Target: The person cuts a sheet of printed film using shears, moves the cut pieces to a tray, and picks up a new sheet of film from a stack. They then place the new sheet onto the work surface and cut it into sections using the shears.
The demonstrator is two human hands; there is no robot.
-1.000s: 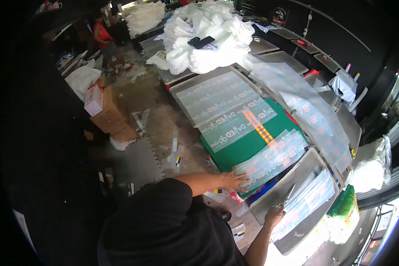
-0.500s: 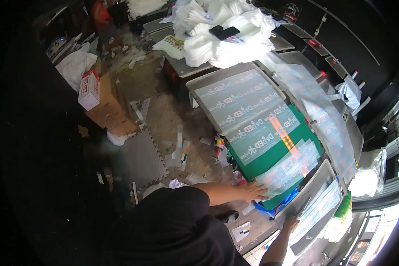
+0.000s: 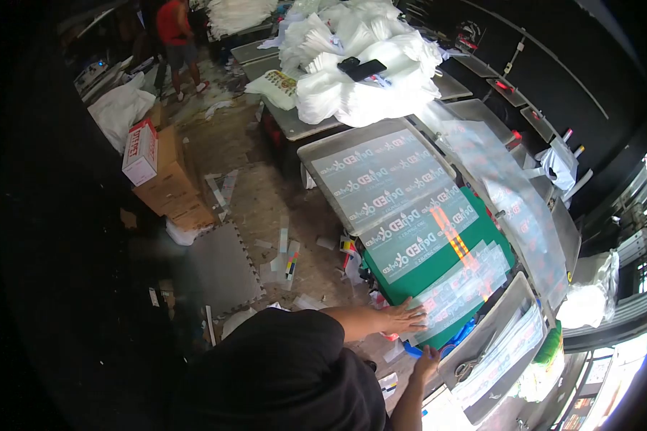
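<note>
My left hand (image 3: 404, 317) lies flat with spread fingers on the near end of some translucent printed strips (image 3: 459, 291), which rest on a green board (image 3: 392, 276). My right hand (image 3: 428, 359) is just beyond the board's near corner, beside a grey tray (image 3: 507, 305); its fingers are bent together, and what they hold, if anything, is too small to name. Scissors (image 3: 464, 370) and a stack of printed strips (image 3: 502, 359) lie on that tray. Further along the green board, a printed clear sheet (image 3: 417, 241) is crossed by an orange and yellow band (image 3: 451, 233).
A pile of white plastic (image 3: 370, 54) with a black phone (image 3: 366, 70) on it stands at the back. A long printed sheet (image 3: 517, 208) runs along the right. Cardboard boxes (image 3: 171, 183) and scraps are on the floor at left. A person in red (image 3: 174, 25) stands far back.
My right hand has moved left, off the strips on the grey tray and toward the green board's near corner. The scissors now show. My left hand stays on the strips.
</note>
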